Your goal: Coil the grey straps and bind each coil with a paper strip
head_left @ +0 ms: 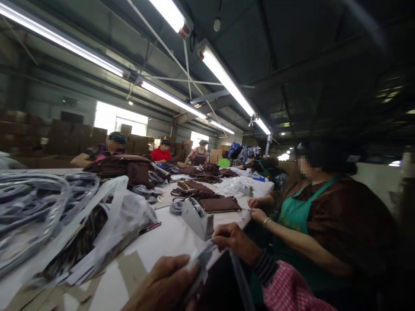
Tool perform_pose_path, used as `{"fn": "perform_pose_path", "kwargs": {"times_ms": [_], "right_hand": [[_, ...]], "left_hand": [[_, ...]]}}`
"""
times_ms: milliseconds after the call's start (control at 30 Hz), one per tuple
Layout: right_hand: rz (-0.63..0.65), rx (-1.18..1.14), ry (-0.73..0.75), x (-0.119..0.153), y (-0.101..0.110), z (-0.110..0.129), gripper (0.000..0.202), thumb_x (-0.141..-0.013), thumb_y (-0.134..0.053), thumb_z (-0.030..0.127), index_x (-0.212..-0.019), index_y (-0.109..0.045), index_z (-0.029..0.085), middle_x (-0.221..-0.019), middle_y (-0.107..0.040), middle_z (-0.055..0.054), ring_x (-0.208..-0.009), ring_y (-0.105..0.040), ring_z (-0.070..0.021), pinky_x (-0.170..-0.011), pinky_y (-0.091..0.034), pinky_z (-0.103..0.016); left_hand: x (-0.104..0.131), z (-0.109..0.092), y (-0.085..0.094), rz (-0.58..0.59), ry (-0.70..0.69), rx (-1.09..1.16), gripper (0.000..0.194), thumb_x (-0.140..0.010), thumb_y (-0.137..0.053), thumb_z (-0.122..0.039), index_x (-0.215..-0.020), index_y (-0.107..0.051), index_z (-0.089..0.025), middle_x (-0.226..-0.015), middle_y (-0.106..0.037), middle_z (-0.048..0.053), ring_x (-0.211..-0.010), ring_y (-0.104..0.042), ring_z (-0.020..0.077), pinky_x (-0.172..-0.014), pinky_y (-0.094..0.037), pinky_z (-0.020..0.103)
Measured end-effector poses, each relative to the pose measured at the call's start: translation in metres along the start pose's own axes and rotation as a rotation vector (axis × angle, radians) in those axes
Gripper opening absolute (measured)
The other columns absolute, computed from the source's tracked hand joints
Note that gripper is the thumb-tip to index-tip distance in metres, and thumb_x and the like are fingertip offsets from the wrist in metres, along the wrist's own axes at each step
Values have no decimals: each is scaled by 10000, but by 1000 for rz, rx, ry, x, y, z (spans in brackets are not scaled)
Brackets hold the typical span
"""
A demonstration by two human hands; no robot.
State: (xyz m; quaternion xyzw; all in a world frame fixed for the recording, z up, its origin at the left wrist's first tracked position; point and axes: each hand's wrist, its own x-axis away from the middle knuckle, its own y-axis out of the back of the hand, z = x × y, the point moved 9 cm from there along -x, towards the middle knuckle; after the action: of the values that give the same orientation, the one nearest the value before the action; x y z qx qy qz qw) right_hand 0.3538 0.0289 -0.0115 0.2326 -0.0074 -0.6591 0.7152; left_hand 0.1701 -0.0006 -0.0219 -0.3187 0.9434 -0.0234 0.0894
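My left hand [168, 283] is at the bottom centre, its thumb and fingers pressed on a greyish strip [204, 255] with a pale, translucent look. My right hand [236, 242], in a striped cuff and pink checked sleeve, pinches the strip's upper end. A longer grey band [240, 276] hangs down below my right hand. Just beyond my hands a grey tape dispenser [196, 218] stands on the white table [162, 233]. Behind the dispenser lies a dark brown pouch [218, 204] with a zip edge.
A person in a green apron [296, 214] sits close on the right, hands at the table edge. Bundled grey strips [29, 207] and a clear plastic bag [125, 216] cover the left side. Brown bags [129, 166] are heaped farther back, with several people beyond.
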Motion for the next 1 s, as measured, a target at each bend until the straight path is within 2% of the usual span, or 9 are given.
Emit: {"fn": "perform_pose_path", "kwargs": {"times_ms": [133, 300, 367, 467, 600, 700, 767, 867, 1000], "right_hand": [[-63, -309, -48, 4, -74, -29, 532, -837, -715, 672, -794, -663, 145, -579, -585, 13, -475, -476, -90, -486, -357, -207], [-511, -422, 47, 30, -101, -38, 620, -904, -493, 815, -789, -531, 206, -464, -333, 102, -371, -256, -54, -375, -184, -191], [-518, -383, 49, 38, -106, -35, 633, -908, -478, 818, -834, -566, 196, -470, -347, 96, -384, -267, -55, -386, -181, -194], [-328, -336, -20, 48, -113, -29, 632, -921, -496, 789, -922, -600, 165, -434, -416, 90, -352, -295, -54, -376, -187, -187], [-128, -248, -118, 63, -89, -5, 550, -954, -539, 689, -947, -613, 145, -437, -489, 76, -307, -343, -69, -329, -208, -189], [-89, -171, -153, 60, -51, 21, 464, -836, -783, 513, -1087, -621, 158, -529, -502, 100, -393, -353, -61, -387, -240, -184], [-118, -88, -114, 47, -23, 38, 512, -735, -881, 405, -1118, -632, 174, -619, -551, 82, -513, -421, -76, -475, -287, -190], [-144, 7, 24, 18, 2, 53, 337, -720, -885, 383, -895, -707, 157, -673, -574, 42, -640, -468, -109, -586, -346, -230], [-43, -112, 43, -12, -28, 31, 390, -728, -864, 496, -770, -727, 134, -694, -622, 8, -661, -500, -118, -646, -385, -259]], "left_hand": [[-35, -17, 27, -133, -36, 362, 433, -756, -845, -541, -774, -674, -143, -506, -550, -28, -386, -452, 84, -405, -335, 199], [-56, -42, 48, -327, -132, 562, 308, -747, -857, -357, -776, -673, -112, -537, -523, -52, -389, -401, 46, -401, -358, 174], [-53, -57, 47, -374, -261, 496, 286, -758, -840, -337, -867, -693, -117, -665, -627, -1, -507, -540, 89, -511, -473, 202], [-41, -76, 50, -457, -485, 93, 258, -865, -741, -383, -996, -681, -168, -881, -718, 48, -759, -680, 175, -765, -556, 286], [-30, -64, 41, -317, -603, -750, 178, -985, -535, -334, -930, -648, -209, -837, -698, 56, -775, -642, 208, -778, -489, 311], [-14, -32, 34, -104, -548, -1052, 249, -1002, -445, -319, -880, -636, -216, -820, -668, 58, -713, -569, 200, -710, -426, 301], [-3, -15, 38, -64, -354, -994, 277, -1001, -483, -392, -835, -620, -218, -770, -640, 35, -659, -528, 183, -668, -396, 289], [13, -6, 33, -68, -102, -811, 369, -990, -530, -511, -788, -603, -211, -682, -576, -3, -612, -492, 157, -601, -364, 264], [10, -17, 25, -119, -26, -395, 453, -1004, -504, -560, -779, -597, -178, -568, -476, -42, -506, -415, 106, -492, -300, 219]]}}
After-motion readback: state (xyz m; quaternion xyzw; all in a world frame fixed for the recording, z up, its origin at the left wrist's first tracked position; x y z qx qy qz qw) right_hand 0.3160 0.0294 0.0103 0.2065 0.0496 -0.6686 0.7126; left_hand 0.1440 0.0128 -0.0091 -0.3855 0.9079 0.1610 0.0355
